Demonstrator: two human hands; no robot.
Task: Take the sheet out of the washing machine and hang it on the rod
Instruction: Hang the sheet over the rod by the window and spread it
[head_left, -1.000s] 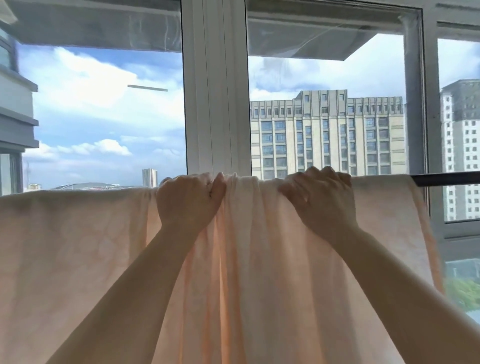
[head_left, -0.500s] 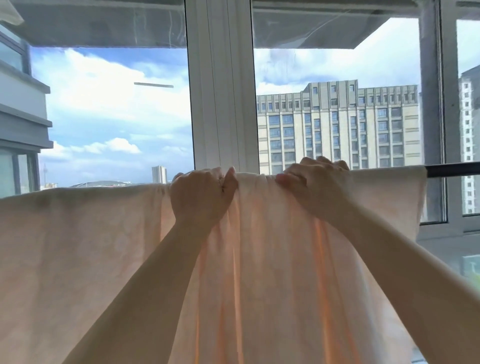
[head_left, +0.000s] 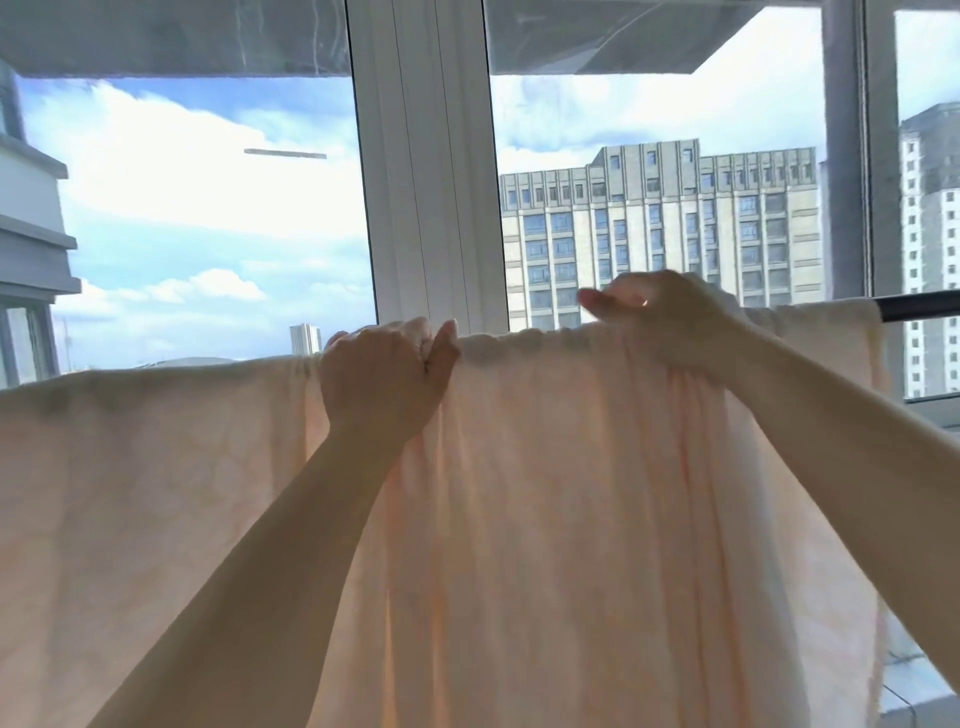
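the peach sheet (head_left: 545, 519) is already draped over the dark rod (head_left: 919, 307), which runs across in front of the window frame (head_left: 426, 171); only the rod's bare right end shows past the cloth. so the hanging itself looks done, and what seems left is evening out the bunched folds in the middle. the left hand (head_left: 382, 376) grips the top edge of the sheet at the rod, fingers curled into the cloth. the right hand (head_left: 670, 325) sits just above the rod line with fingers curled; it is blurred, and i cannot tell whether it pinches cloth. no washing machine, basket or other container is in view
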